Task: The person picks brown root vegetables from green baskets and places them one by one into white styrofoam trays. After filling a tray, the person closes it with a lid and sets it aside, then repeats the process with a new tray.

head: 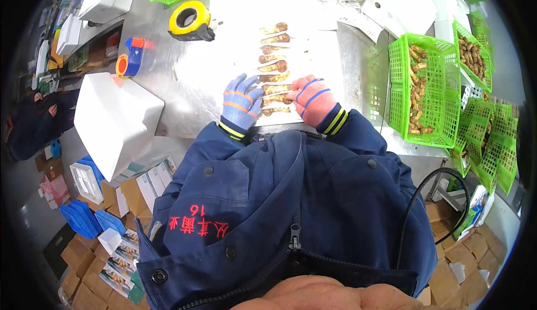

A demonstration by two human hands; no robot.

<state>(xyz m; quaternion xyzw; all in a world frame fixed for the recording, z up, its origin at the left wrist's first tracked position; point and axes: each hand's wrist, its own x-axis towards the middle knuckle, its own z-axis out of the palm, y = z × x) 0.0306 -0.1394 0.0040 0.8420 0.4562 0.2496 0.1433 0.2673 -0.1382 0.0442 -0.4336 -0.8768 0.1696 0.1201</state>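
A column of brown-and-cream mushrooms [275, 67] lies in front of me, each lying crosswise with white strips between them, on a brightly lit white surface. My left hand [241, 102], in a blue knit glove with orange stripes, rests at the left ends of the lower mushrooms, fingers apart, nothing visible in its grasp. On the opposite side is my right hand [312, 100], in a coral glove with blue stripes. Its curled fingertips touch the right end of a lower mushroom [277, 99]; whether they grip it is hidden.
A green plastic basket [444, 87] with mushrooms stands right; more green baskets [499, 142] lie beyond. Left are a yellow tape roll [188, 18] in its dispenser, a blue tape dispenser [134, 58] and a white foam box [115, 121]. Another person [42, 117] is far left. Cardboard [88, 274] covers the floor.
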